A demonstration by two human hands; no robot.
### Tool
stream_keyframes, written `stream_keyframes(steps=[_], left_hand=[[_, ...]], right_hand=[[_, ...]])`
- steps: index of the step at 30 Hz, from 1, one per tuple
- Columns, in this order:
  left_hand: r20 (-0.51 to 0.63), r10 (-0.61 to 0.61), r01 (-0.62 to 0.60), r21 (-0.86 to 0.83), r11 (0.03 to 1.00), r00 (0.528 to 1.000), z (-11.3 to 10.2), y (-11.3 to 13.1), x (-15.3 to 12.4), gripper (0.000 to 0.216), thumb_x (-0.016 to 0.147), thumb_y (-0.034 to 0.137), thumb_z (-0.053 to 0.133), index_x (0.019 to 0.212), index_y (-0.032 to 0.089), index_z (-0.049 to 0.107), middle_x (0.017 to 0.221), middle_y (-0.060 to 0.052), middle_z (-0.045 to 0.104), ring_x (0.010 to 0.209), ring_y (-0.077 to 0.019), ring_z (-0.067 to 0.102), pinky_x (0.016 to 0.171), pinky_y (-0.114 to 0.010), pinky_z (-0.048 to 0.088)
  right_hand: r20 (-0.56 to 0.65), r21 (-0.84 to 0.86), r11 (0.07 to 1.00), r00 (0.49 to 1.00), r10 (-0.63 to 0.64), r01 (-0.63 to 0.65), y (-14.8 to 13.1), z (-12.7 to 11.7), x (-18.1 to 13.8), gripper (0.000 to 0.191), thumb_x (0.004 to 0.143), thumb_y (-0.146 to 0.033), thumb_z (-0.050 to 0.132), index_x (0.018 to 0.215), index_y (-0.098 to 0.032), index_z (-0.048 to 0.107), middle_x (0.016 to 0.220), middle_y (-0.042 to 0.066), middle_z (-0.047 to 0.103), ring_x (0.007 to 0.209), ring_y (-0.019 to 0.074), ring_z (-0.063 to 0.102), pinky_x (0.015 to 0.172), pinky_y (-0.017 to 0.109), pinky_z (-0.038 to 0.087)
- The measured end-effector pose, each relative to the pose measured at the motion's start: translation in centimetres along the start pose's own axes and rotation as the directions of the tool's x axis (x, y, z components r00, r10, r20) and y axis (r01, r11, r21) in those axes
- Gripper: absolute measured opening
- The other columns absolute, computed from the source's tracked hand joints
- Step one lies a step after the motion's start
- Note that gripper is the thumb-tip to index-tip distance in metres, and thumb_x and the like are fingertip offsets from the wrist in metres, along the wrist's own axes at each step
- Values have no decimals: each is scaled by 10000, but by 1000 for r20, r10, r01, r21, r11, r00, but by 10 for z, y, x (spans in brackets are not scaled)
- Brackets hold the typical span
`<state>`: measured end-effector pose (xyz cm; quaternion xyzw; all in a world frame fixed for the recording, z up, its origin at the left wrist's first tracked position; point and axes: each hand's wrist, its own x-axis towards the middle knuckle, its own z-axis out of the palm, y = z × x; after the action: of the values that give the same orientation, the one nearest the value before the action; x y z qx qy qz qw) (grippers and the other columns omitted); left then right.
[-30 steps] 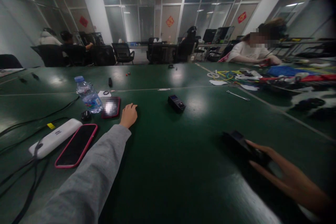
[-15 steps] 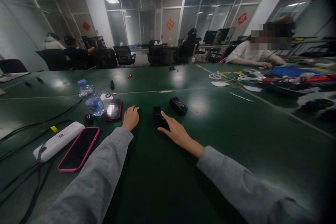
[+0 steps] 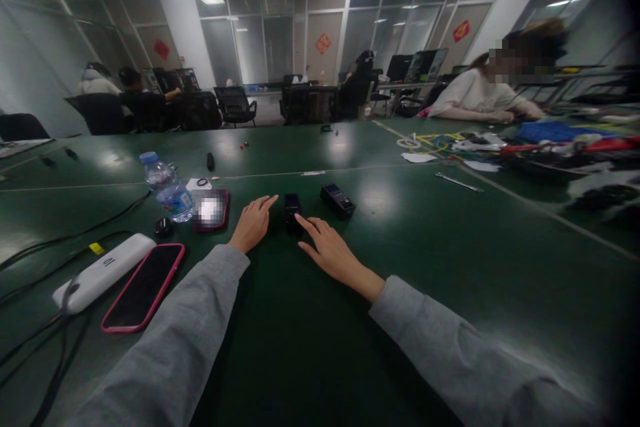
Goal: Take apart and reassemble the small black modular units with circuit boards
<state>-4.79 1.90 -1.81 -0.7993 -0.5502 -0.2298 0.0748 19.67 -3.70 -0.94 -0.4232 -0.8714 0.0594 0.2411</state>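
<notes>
Presently, your left hand (image 3: pixel 251 223) rests at the centre of the frame, slightly left, with fingers loosely extended and nothing seen in its hold; its fingertips point toward the nearer black device (image 3: pixel 293 204). That device lies on the green table (image 3: pixel 295 353) at mid-frame, between your two hands. Your right hand (image 3: pixel 331 250), just right of centre, is spread, thumb apart from the fingers, and has no grip on anything; its index fingertip is at the device's lower right edge, though contact cannot be confirmed. A second black device (image 3: pixel 338 201) lies tilted just to the upper right. Noted at left of frame: a water bottle (image 3: pixel 173 195), a white oblong case (image 3: pixel 105 272) and a pink-edged phone (image 3: pixel 145 288). A wrench (image 3: pixel 459 182) lies at right.
</notes>
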Motion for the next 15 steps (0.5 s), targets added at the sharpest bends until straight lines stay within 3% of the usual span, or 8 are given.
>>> stream_keyframes(steps=[2,5,15], left_hand=[[29,103,-103,17,995,994,-7,8,0,573,904,102,347,1440,305,310,1427,-68,414,1271,-219,428,1039,-417,363],[40,156,-157,24,987,987,-12,14,-1,629,884,70,355,1457,319,275,1450,-63,384,1271,-226,427,1031,-419,368],[66,129,-124,-73,990,989,-10,13,0,606,871,53,349,1414,321,360,1404,-45,437,1224,-203,474,986,-394,418]], right_hand=[[0,18,1000,1000,-4,4,0,1,0,615,973,-401,434,1496,-281,132,1340,106,422,1174,268,465,944,476,458],[-1,43,999,1000,-2,2,2,3,0,609,973,-397,439,1491,-244,156,1326,113,445,1166,264,473,941,468,457],[18,9,1000,1000,6,-6,3,7,2,601,968,-367,445,1491,-246,173,1286,119,490,1143,269,494,918,482,453]])
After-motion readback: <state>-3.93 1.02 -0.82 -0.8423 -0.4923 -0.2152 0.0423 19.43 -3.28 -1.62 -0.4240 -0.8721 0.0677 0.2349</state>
